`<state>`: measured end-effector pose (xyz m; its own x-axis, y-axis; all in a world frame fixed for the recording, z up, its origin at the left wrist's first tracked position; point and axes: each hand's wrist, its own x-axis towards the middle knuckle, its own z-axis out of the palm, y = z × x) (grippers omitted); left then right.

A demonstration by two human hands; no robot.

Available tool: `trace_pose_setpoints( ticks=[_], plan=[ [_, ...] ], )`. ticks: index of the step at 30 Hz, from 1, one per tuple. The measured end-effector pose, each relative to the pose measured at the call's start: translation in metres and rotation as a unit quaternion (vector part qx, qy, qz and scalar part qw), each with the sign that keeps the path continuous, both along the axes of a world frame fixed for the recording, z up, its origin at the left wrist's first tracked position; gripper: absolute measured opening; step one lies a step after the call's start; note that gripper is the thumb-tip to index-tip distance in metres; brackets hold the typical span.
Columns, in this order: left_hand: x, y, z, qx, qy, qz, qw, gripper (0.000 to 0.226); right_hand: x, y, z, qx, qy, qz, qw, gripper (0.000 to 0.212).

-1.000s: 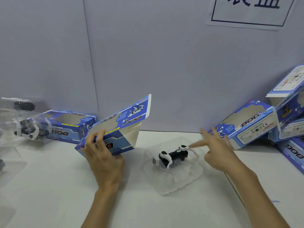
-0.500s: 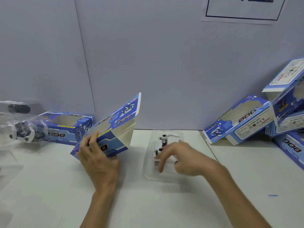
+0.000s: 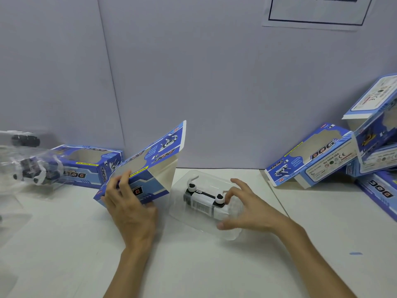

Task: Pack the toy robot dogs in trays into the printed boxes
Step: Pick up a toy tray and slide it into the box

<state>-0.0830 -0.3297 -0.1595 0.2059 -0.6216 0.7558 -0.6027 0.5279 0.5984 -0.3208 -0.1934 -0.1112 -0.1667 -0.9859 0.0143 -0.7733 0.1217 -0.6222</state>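
On the white table my left hand (image 3: 131, 211) grips a blue printed box (image 3: 150, 168), tilted with its end flap raised and its open end facing right. Just right of that opening lies a clear plastic tray (image 3: 184, 216) holding a black and white toy robot dog (image 3: 204, 201), its white underside with a barcode label facing up. My right hand (image 3: 251, 209) curls round the tray's right end, thumb at the near edge and fingertips by the dog's leg. Tray and box mouth are close but apart.
Another blue box (image 3: 90, 166) lies at the back left beside clear trays with dogs (image 3: 36, 171). Several blue boxes (image 3: 311, 160) lean and stack at the right (image 3: 376, 130). A grey wall panel stands close behind.
My right hand went from touching the tray with straight fingers to curling round its right end. The tray has turned, so the dog's white underside now faces up. The box stayed nearly still.
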Motion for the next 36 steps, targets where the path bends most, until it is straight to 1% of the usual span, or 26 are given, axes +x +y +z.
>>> trace_pose_setpoints(
  ticks=[2,4,7,9,11,13,17,21,26,28,29,31,33,34,36],
  plan=[
    [0.0,0.0,0.0,0.001,-0.006,0.001,1.0,0.09,-0.003,-0.002,-0.003,-0.043,-0.014,-0.016,0.999,0.043],
    [-0.001,0.0,0.001,0.007,-0.008,0.002,1.0,0.092,-0.011,-0.002,0.002,-0.084,-0.049,-0.03,0.995,0.034],
    [-0.002,0.0,0.001,0.011,-0.014,0.005,1.0,0.092,-0.023,0.007,0.023,-0.146,-0.129,-0.049,0.98,0.038],
    [-0.002,0.001,0.002,0.013,-0.016,0.0,1.0,0.092,-0.023,0.014,0.04,-0.183,-0.179,-0.038,0.966,0.038],
    [-0.003,0.002,0.002,0.014,-0.007,-0.01,1.0,0.092,-0.017,0.019,0.054,-0.205,-0.197,-0.015,0.959,0.035],
    [-0.003,0.003,0.003,0.01,0.015,-0.027,0.999,0.091,-0.006,0.02,0.062,-0.22,-0.175,0.001,0.96,0.033],
    [-0.005,0.004,0.003,-0.005,0.03,-0.079,0.996,0.091,0.014,0.013,0.06,-0.235,-0.08,0.01,0.969,0.034],
    [-0.005,0.004,0.002,0.013,0.051,-0.139,0.989,0.095,0.02,0.01,0.054,-0.207,-0.063,0.035,0.976,0.034],
    [-0.008,0.006,0.004,-0.004,0.008,-0.17,0.985,0.094,0.009,0.014,0.062,-0.175,0.006,0.019,0.984,0.036],
    [-0.014,0.011,0.004,-0.01,-0.014,-0.188,0.982,0.097,0.008,0.015,0.063,-0.171,0.019,0.012,0.985,0.036],
    [-0.019,0.013,0.004,-0.01,-0.022,-0.201,0.979,0.099,0.01,0.015,0.062,-0.176,0.018,0.013,0.984,0.039],
    [-0.024,0.016,0.005,-0.007,-0.032,-0.22,0.975,0.101,0.015,0.013,0.059,-0.187,-0.01,0.024,0.982,0.058],
    [-0.025,0.017,0.004,-0.025,-0.048,-0.221,0.974,0.095,0.019,0.011,0.057,-0.188,-0.05,0.044,0.98,0.075],
    [-0.024,0.017,0.005,-0.036,-0.058,-0.207,0.976,0.091,0.02,0.01,0.057,-0.195,-0.07,0.05,0.977,0.077],
    [-0.022,0.016,0.007,-0.052,-0.081,-0.158,0.983,0.087,0.02,0.009,0.06,-0.229,-0.128,0.036,0.964,0.069]
  ],
)
